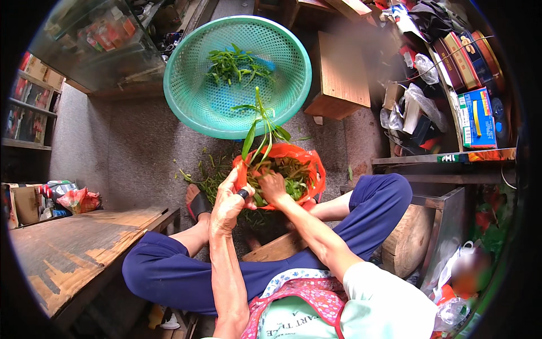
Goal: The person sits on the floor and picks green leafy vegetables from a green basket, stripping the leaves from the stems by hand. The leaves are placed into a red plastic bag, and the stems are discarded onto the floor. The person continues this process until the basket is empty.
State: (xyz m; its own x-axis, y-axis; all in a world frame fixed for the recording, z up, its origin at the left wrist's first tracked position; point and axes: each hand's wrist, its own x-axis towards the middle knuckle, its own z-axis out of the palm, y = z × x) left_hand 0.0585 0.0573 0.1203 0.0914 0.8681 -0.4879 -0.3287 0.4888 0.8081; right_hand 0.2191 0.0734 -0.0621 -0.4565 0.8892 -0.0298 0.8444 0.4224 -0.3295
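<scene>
A red plastic bag [317, 169] sits on the ground between my feet, its mouth spread around a heap of leafy green stalks [299, 183]. My left hand [227, 204], with a black band on one finger, is closed on the bag's left rim. Just beyond its fingers, a long-stemmed sprig of greens [265, 129] stands up out of the bag toward the basket. Inside the bag's mouth, my right hand [272, 187] reaches into the greens; its fingertips are partly covered and blurred. Loose greens [212, 175] lie on the ground left of the bag.
Ahead stands a round green plastic basket [178, 85] with a small pile of greens in it. A wooden box [344, 76] is right of it. Shelves with boxes [477, 118] line the right side. At left are a worn wooden tabletop [84, 243] and a glass cabinet [101, 45].
</scene>
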